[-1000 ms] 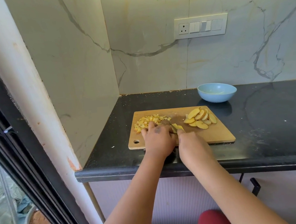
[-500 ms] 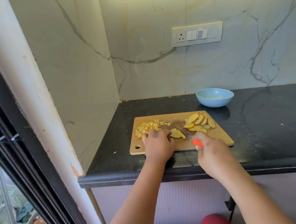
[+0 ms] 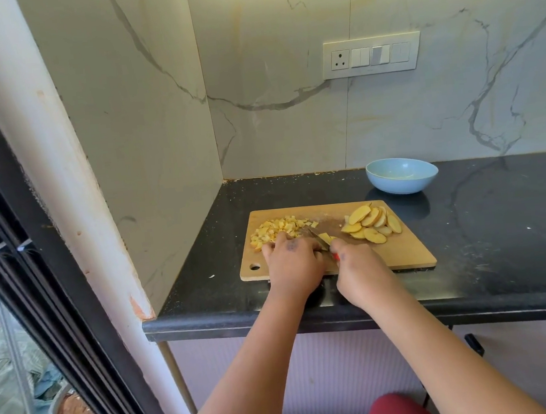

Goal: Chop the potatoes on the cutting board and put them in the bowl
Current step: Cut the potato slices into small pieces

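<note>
A black stone table point(image 3: 501, 235) sits in a corner of marble-patterned wall, with a white switch panel point(image 3: 371, 54) on the back wall. A pale blue bowl point(image 3: 402, 175) stands near the wall, just beyond the far right corner of the wooden cutting board point(image 3: 392, 252); nothing lies between the two.

On the board, a heap of diced potato point(image 3: 275, 230) lies at the far left and a fan of potato slices point(image 3: 371, 224) at the far right. Between them, the left hand point(image 3: 293, 265) rests on the board with curled fingers, its fingertips touching the diced heap. The right hand point(image 3: 359, 270), close beside it, grips a red-handled knife point(image 3: 320, 240) whose blade angles up and left over a small potato piece point(image 3: 326, 237) lying between the hands.
</note>
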Demonstrator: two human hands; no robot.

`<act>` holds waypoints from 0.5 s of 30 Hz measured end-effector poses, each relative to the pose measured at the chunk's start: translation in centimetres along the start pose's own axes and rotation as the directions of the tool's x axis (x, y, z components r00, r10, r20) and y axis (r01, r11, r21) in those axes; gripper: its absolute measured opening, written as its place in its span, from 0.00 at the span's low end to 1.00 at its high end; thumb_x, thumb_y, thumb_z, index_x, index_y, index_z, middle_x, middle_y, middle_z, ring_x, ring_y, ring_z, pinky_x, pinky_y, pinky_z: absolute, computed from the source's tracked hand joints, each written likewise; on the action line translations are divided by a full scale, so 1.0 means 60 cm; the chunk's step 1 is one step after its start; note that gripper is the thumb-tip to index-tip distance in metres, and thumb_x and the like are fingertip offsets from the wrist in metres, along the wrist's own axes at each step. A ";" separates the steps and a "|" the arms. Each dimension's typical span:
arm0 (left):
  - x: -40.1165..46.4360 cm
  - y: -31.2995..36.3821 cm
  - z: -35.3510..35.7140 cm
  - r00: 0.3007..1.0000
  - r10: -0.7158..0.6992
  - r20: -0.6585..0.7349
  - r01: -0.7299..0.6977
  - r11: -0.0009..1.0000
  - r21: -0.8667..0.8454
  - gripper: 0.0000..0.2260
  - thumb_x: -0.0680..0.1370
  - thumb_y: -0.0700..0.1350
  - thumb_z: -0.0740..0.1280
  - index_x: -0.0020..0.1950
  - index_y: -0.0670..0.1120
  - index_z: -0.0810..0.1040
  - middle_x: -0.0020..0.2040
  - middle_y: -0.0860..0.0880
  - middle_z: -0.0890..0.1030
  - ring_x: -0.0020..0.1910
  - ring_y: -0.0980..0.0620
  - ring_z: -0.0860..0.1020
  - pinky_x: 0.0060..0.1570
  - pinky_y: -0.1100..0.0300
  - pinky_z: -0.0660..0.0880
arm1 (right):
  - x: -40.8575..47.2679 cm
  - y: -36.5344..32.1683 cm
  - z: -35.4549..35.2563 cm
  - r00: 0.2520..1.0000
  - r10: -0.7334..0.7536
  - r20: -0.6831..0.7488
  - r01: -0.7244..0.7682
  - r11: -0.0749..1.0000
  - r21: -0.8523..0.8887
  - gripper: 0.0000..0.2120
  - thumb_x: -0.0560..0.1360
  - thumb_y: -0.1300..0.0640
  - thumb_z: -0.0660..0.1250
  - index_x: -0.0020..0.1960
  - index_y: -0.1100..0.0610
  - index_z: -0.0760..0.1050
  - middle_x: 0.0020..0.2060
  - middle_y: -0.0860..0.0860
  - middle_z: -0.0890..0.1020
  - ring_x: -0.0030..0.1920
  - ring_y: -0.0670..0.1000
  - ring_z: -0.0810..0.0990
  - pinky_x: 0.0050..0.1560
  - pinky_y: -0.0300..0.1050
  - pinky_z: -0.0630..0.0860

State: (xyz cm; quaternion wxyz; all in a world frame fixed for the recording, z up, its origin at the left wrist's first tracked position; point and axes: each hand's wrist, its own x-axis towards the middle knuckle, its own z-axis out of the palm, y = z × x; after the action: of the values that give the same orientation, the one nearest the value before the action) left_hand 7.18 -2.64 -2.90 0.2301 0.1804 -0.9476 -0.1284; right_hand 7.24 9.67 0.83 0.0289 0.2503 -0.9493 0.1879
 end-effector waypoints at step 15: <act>0.002 -0.010 0.001 0.985 -0.040 -0.168 -0.003 0.969 -0.245 0.07 0.77 0.49 0.67 0.54 0.50 0.80 0.49 0.53 0.81 0.54 0.47 0.72 0.55 0.52 0.69 | 0.021 0.154 -0.109 0.990 0.045 0.132 -0.119 0.765 0.633 0.07 0.80 0.60 0.64 0.52 0.49 0.78 0.30 0.52 0.69 0.25 0.46 0.58 0.24 0.38 0.56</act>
State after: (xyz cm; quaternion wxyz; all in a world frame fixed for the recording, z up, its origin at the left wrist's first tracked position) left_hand 7.24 -3.25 -3.10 0.3301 0.1700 -0.8995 -0.2303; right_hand 1.43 18.94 3.93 -0.1181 0.2134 -0.8389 0.4866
